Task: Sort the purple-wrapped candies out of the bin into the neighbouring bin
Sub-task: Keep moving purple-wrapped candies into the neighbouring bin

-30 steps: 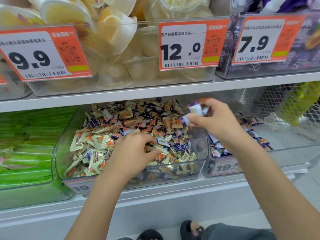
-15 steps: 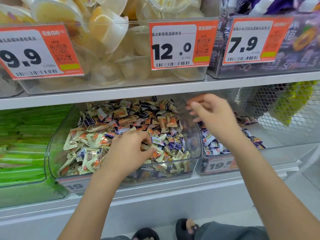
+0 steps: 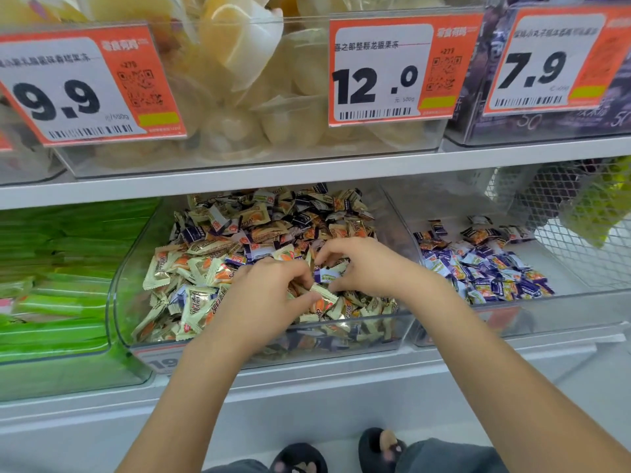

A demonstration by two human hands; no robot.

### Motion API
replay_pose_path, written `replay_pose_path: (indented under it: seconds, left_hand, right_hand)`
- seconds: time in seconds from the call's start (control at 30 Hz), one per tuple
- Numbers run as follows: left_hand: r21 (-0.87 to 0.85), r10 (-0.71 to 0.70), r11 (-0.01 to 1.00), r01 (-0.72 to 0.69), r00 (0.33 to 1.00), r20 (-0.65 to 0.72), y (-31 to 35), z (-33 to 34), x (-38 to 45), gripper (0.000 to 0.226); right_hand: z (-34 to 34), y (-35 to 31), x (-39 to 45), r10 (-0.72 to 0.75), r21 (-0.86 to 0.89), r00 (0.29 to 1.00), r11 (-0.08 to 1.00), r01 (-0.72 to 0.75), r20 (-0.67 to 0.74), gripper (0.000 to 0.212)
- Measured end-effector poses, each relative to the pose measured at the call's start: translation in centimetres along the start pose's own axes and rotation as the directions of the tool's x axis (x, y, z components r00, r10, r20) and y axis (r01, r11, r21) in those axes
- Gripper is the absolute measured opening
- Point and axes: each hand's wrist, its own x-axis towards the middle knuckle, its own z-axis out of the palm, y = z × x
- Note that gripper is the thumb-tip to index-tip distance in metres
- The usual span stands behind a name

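The clear middle bin [image 3: 117, 295] holds a heap of cream-wrapped candies [image 3: 201, 302] mixed with purple-wrapped ones [image 3: 193, 233]. Both hands are down in the front right of this heap, nearly touching. My right hand [image 3: 365, 266] pinches a purple-wrapped candy [image 3: 327, 275] between thumb and forefinger. My left hand [image 3: 269, 297] has its fingers curled and its thumb pressed on a cream wrapper [image 3: 324, 292] at the heap's surface. The neighbouring clear bin [image 3: 580, 302] on the right holds a loose layer of purple-wrapped candies [image 3: 485, 271].
A green bin [image 3: 51, 268] stands to the left of the middle bin. The upper shelf [image 3: 239, 175] with jelly-cup bins and orange price tags [image 3: 403, 70] hangs just above the hands. A white mesh basket [image 3: 560, 213] stands at the far right. Slippered feet [image 3: 379, 448] show below.
My right hand let go of a purple candy over the right bin, then came back left into the middle bin and took another. My left hand stayed in the heap.
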Motion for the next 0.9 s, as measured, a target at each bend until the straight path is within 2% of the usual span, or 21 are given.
replay_pose_path:
  seconds: [0.17, 0.27, 0.4, 0.53, 0.6, 0.67, 0.73, 0.83, 0.9]
  left_hand:
    - [0.010, 0.018, 1.000, -0.018, 1.000, 0.026, 0.0, 0.3, -0.1, 0.013]
    - [0.075, 0.005, 0.997, -0.014, 0.992, 0.126, 0.4, 0.5, 0.0, 0.033]
    - [0.175, -0.008, 0.984, -0.026, 0.982, 0.187, 0.7, 0.7, 0.5, 0.028]
    - [0.184, -0.013, 0.983, -0.014, 0.989, 0.150, 0.4, 0.3, 0.8, 0.019]
    - [0.152, -0.028, 0.988, 0.008, 0.991, 0.132, 0.2, 0.0, 0.9, 0.015]
    - [0.119, -0.032, 0.993, 0.016, 0.991, 0.133, 0.1, -0.3, 0.9, 0.011]
    - [0.095, -0.031, 0.995, 0.019, 0.992, 0.121, 0.0, -0.5, 0.8, 0.009]
    - [0.059, -0.038, 0.998, 0.032, 0.995, 0.090, -0.2, -0.7, 0.7, 0.014]
    - [0.052, -0.049, 0.998, 0.045, 0.995, 0.083, -0.4, -0.8, 0.6, 0.011]
  right_hand:
    - [0.1, 0.4, 0.1, 0.044, -0.109, 0.992, 0.994, -0.031, 0.117, 0.035]
    - [0.2, 0.2, 0.2, 0.047, -0.192, 0.992, 0.981, -0.023, 0.121, 0.033]
    - [0.1, 0.4, 0.1, 0.074, -0.266, 0.997, 0.961, -0.073, -0.008, 0.018]
    - [-0.2, 0.6, 0.0, 0.032, -0.368, 0.986, 0.926, -0.091, -0.164, 0.025]
    - [-0.6, 0.5, -0.4, 0.006, -0.344, 0.995, 0.938, -0.041, -0.103, 0.027]
    - [-0.6, 0.3, -1.0, 0.020, -0.342, 0.999, 0.940, -0.007, 0.036, 0.032]
    - [0.0, 0.1, -1.2, 0.094, -0.476, 0.989, 0.879, -0.027, 0.117, 0.048]
    - [0.8, 0.2, -0.7, 0.167, -0.539, 0.977, 0.839, -0.071, 0.132, 0.064]
    - [0.7, 0.0, -0.5, 0.173, -0.523, 0.976, 0.848, -0.080, 0.131, 0.057]
